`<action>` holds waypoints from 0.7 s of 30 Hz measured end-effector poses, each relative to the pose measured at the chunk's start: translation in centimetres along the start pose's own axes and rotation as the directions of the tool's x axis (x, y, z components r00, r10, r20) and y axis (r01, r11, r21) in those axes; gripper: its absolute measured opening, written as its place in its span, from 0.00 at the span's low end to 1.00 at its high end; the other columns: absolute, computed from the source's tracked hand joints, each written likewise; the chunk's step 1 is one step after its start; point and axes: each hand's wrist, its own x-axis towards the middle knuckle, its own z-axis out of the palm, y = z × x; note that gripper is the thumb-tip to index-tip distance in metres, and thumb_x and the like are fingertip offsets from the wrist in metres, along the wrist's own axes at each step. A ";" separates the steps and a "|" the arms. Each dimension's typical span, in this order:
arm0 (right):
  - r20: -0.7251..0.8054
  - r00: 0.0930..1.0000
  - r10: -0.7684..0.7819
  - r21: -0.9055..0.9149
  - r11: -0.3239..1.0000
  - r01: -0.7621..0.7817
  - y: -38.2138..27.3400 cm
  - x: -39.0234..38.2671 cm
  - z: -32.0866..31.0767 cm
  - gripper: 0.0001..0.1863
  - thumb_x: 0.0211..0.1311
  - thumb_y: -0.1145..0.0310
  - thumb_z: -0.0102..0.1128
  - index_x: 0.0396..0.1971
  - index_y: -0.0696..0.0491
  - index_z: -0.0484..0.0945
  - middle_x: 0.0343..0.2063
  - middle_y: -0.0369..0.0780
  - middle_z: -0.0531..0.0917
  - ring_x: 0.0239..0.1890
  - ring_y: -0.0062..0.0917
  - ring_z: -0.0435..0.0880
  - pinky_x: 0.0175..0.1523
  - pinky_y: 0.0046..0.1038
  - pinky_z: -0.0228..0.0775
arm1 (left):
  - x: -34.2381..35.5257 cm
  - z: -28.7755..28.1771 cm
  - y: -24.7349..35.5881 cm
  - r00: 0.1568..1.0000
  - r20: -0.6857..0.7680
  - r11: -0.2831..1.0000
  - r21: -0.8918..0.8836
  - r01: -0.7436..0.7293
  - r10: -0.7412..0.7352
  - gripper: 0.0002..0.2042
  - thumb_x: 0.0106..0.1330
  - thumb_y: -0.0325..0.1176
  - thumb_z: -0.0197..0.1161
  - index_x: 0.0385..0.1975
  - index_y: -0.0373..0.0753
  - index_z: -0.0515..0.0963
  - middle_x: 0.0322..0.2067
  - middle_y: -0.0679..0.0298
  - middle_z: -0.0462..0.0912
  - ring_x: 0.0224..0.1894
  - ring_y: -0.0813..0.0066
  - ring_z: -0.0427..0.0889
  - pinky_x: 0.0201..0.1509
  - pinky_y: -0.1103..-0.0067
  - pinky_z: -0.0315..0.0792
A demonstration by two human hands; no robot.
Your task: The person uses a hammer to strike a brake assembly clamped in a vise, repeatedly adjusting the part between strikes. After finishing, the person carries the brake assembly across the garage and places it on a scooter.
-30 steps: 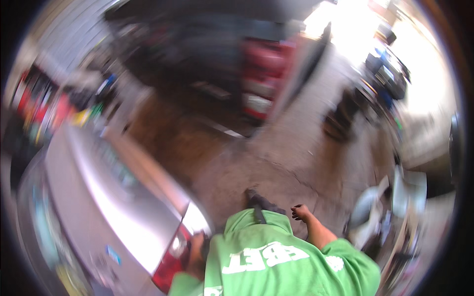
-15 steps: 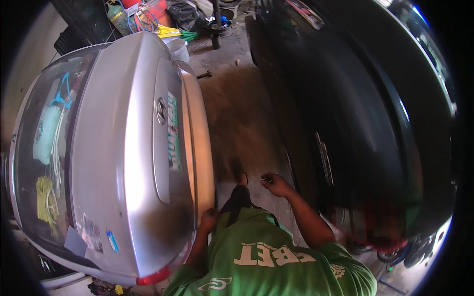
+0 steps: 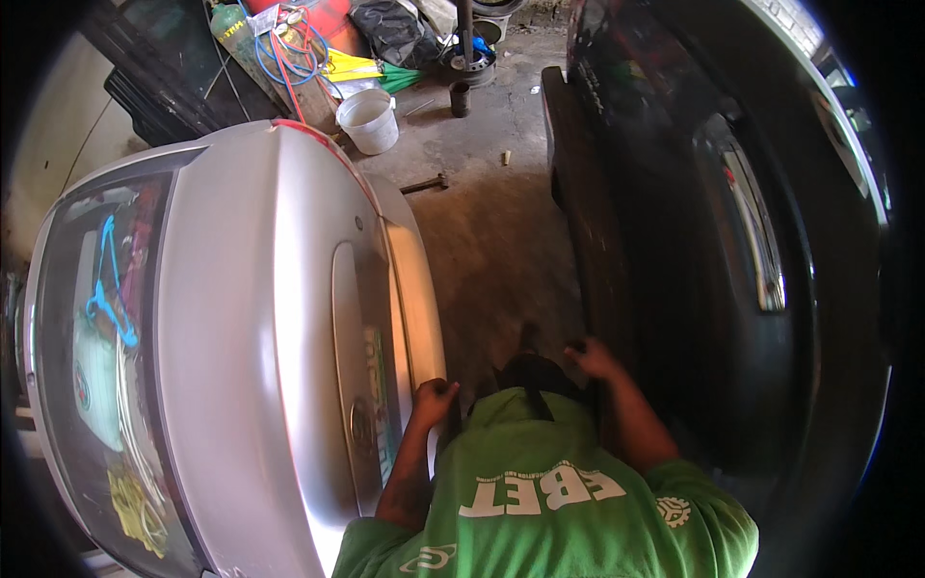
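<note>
Overhead view of a person in a green shirt point(image 3: 540, 501) standing in the gap between two parked vehicles. The silver car point(image 3: 251, 318) serves as landmark. The left hand point(image 3: 434, 398) is curled loosely, fingers bent, resting against the rear bumper edge of the silver car; it grips nothing visible. The right hand point(image 3: 593, 358), away from the silver car across the gap, lies with fingers bent against the edge of the black vehicle point(image 3: 713, 241); whether it grasps anything cannot be told. Beyond the silver car's far corner stand a white bucket point(image 3: 368, 120) and coiled blue hose point(image 3: 289, 53) on the concrete floor point(image 3: 491, 222).
</note>
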 end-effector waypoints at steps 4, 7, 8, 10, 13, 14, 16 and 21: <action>-0.235 0.971 -0.051 0.048 0.997 0.064 -0.3 11.2 -4.9 0.28 0.66 0.52 0.66 0.55 0.59 0.80 0.49 0.51 0.85 0.51 0.36 0.86 0.57 0.37 0.76 | 10.6 -0.9 2.2 0.986 0.040 0.984 -0.076 0.163 -0.160 0.25 0.65 0.52 0.67 0.43 0.30 0.83 0.41 0.45 0.87 0.47 0.50 0.86 0.52 0.66 0.78; -0.278 0.949 -0.147 -0.081 0.988 0.129 -1.6 20.1 -9.4 0.27 0.66 0.51 0.66 0.53 0.60 0.81 0.48 0.51 0.86 0.49 0.34 0.87 0.56 0.37 0.76 | 16.7 -3.0 4.7 0.987 -0.002 0.983 0.085 0.161 -0.161 0.25 0.65 0.52 0.67 0.43 0.31 0.82 0.42 0.45 0.86 0.47 0.49 0.86 0.52 0.65 0.78; -0.198 0.974 -0.106 -0.066 0.993 0.095 -2.6 22.6 -10.2 0.27 0.66 0.51 0.65 0.52 0.60 0.81 0.48 0.50 0.86 0.48 0.34 0.87 0.56 0.38 0.76 | 17.7 -3.9 5.7 0.980 0.003 0.980 0.033 0.197 -0.198 0.24 0.65 0.51 0.67 0.43 0.31 0.82 0.41 0.45 0.86 0.47 0.49 0.86 0.53 0.65 0.77; -0.148 0.976 -0.158 -0.145 0.980 0.137 -6.5 28.1 -12.4 0.27 0.67 0.51 0.65 0.53 0.60 0.81 0.48 0.49 0.86 0.46 0.34 0.87 0.55 0.37 0.77 | 21.2 -6.1 8.8 0.965 -0.008 0.960 -0.103 0.261 -0.263 0.23 0.66 0.50 0.66 0.42 0.30 0.82 0.41 0.45 0.86 0.47 0.49 0.86 0.53 0.65 0.77; -0.101 0.935 -0.341 -0.323 0.900 0.293 -13.9 34.6 -16.5 0.26 0.67 0.52 0.64 0.53 0.60 0.81 0.47 0.48 0.86 0.44 0.33 0.88 0.54 0.36 0.77 | 25.1 -9.6 13.0 0.959 -0.171 0.966 -0.159 0.201 -0.228 0.23 0.67 0.49 0.66 0.42 0.30 0.82 0.42 0.45 0.86 0.48 0.51 0.85 0.54 0.65 0.77; -0.052 0.927 -0.370 -0.315 0.887 0.337 -16.7 36.8 -18.1 0.26 0.67 0.52 0.64 0.53 0.60 0.81 0.47 0.48 0.86 0.45 0.34 0.88 0.55 0.36 0.77 | 26.7 -10.6 14.1 0.951 -0.189 0.961 -0.182 0.211 -0.244 0.22 0.67 0.49 0.66 0.42 0.30 0.82 0.42 0.45 0.86 0.48 0.51 0.85 0.54 0.65 0.77; 0.014 0.925 -0.380 -0.287 0.884 0.368 -22.3 41.6 -20.8 0.25 0.68 0.52 0.64 0.53 0.59 0.81 0.47 0.48 0.86 0.45 0.33 0.88 0.55 0.35 0.77 | 30.3 -13.0 15.5 0.932 -0.278 0.959 -0.226 0.173 -0.234 0.22 0.67 0.49 0.66 0.42 0.30 0.82 0.41 0.46 0.86 0.48 0.51 0.85 0.54 0.66 0.76; 0.011 0.899 -0.437 -0.290 0.859 0.421 -32.3 53.8 -24.4 0.23 0.68 0.55 0.64 0.54 0.57 0.81 0.46 0.48 0.86 0.42 0.30 0.88 0.53 0.35 0.77 | 40.5 -18.0 17.1 0.925 -0.325 0.950 -0.296 0.101 -0.199 0.24 0.68 0.51 0.65 0.44 0.30 0.82 0.43 0.46 0.86 0.49 0.50 0.85 0.56 0.66 0.76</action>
